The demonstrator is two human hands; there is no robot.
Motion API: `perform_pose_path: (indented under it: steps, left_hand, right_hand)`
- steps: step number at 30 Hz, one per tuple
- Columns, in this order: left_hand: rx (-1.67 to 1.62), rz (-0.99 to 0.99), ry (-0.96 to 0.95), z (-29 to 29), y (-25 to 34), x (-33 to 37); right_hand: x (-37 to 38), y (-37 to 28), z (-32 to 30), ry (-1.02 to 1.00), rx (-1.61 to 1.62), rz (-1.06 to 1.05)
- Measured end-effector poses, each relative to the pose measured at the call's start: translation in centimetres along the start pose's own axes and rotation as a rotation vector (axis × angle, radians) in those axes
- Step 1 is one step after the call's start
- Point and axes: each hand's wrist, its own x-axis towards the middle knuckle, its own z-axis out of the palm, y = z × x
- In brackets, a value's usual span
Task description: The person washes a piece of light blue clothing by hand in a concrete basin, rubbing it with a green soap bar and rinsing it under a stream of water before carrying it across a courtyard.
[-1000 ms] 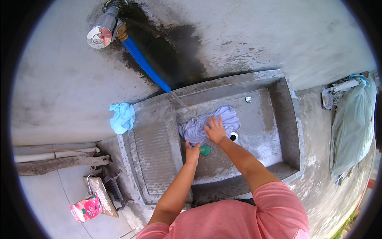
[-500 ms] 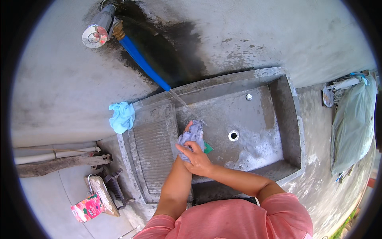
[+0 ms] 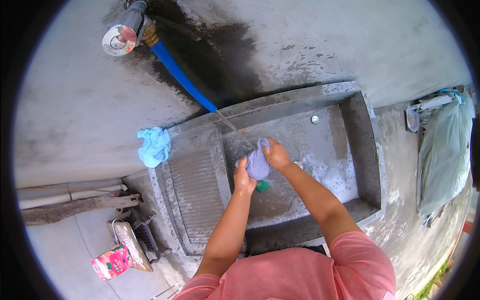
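Purple cloth point(image 3: 257, 164) is grasped by left hand point(image 3: 242, 178) and right hand point(image 3: 277, 155); rinsing is judged unfinished, suds point(image 3: 337, 176) present.

I see soft, bright daylight, with shine on the tap point(image 3: 119, 41) and the wet sink point(image 3: 327, 137), whose near inside wall point(image 3: 285, 235) lies in shadow. The fisheye bends straight edges, and black rings my round view.

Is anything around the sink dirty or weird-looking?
Yes, the wall behind the blue hose looks odd: a big, dark patch spreads across it, though the rest is mostly pale grey. It looks stained; I can't tell from what.
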Motion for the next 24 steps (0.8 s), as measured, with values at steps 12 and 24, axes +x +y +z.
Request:
perform_pose_path:
  steps: [12, 24]
  left_hand:
    - [0.478, -0.049, 0.38, -4.5, -2.0, -0.5]
    - [-0.343, -0.204, -0.275, -5.1, 1.3, 3.4]
  right_hand:
    - [-1.4, 2.5, 5.0, -0.242, -0.491, -0.257]
    - [-6.3, -10.5, -0.5, -0.173, 0.826, 0.097]
